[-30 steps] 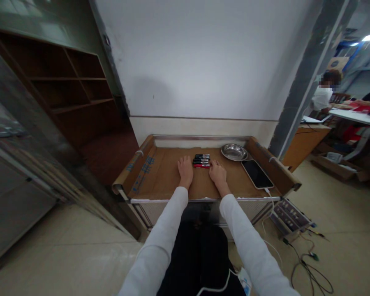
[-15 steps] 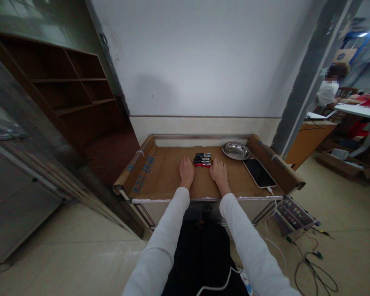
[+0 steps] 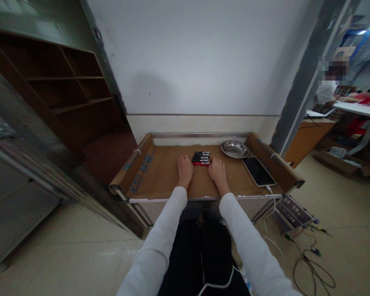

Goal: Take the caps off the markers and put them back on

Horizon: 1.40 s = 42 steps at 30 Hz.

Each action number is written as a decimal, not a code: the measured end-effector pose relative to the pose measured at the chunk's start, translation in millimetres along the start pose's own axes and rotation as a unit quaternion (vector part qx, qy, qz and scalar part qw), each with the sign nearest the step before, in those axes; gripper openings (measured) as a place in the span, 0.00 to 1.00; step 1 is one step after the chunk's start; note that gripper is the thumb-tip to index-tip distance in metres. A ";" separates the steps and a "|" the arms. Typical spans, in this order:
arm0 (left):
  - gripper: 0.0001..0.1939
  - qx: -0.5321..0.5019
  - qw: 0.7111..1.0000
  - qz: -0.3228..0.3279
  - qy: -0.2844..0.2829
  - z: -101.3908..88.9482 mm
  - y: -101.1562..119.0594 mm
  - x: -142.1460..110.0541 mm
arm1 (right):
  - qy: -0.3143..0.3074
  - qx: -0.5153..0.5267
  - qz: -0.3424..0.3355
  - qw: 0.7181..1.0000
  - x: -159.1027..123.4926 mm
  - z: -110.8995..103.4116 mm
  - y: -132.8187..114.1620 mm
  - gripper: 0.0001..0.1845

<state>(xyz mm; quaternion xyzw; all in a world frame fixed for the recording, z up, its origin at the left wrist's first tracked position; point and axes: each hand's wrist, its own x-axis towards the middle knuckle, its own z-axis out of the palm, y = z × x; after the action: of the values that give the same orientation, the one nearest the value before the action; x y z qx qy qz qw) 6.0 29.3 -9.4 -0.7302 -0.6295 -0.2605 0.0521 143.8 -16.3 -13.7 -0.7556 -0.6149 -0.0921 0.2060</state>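
Both my hands lie flat, palms down, on a cardboard-covered table (image 3: pixel 163 176). My left hand (image 3: pixel 185 169) rests just left of a short row of marker pens (image 3: pixel 201 158), several black ones and a red one nearest me. My right hand (image 3: pixel 217 169) rests just right of the pens. The fingers of both hands are stretched out and hold nothing. White sleeves cover both forearms.
A steel bowl (image 3: pixel 234 149) stands at the table's back right, with a dark tablet (image 3: pixel 258 171) on a white cable beside it. A wooden shelf unit (image 3: pixel 64 86) is at the left. Cables and a power strip (image 3: pixel 291 207) lie on the floor at right. A person (image 3: pixel 328 88) sits at a far desk.
My hands and the pens have stayed put. Only the camera view has shifted slightly.
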 end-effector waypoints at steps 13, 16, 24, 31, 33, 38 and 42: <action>0.09 -0.116 0.968 0.214 -0.064 -6.4 1.9 -4.1 | 0.007 0.047 -0.118 0.992 -2.1 -0.7 -0.4 0.12; 0.08 -0.129 0.964 0.223 -0.068 -5.8 1.6 -3.6 | 0.004 0.045 -0.115 0.992 -2.2 1.3 0.6 0.11; 0.06 -0.175 0.959 0.207 -0.081 -4.6 1.8 -4.2 | 0.005 0.035 -0.101 0.994 -5.8 -1.5 0.0 0.09; 0.06 -0.175 0.959 0.204 -0.090 -7.3 1.3 -3.2 | -0.002 0.012 -0.093 0.996 -5.9 -4.9 -1.5 0.10; 0.05 -0.174 0.958 0.208 -0.089 -6.8 0.9 -2.4 | 0.007 0.012 -0.090 0.996 -5.0 -4.7 -1.7 0.10; 0.04 -0.189 0.954 0.214 -0.088 -3.4 -0.1 -0.1 | 0.029 0.008 -0.079 0.996 -2.7 -4.4 -2.5 0.10; 0.05 -0.188 0.955 0.208 -0.094 -3.0 -0.3 0.4 | 0.041 -0.007 -0.067 0.997 -2.2 -5.4 -3.1 0.11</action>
<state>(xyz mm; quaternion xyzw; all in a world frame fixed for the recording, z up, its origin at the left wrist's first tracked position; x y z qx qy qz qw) 4.8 28.4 -6.7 -0.8625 -0.4058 -0.2878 -0.0926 140.9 -20.0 -9.1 -0.7101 -0.6543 -0.1405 0.2189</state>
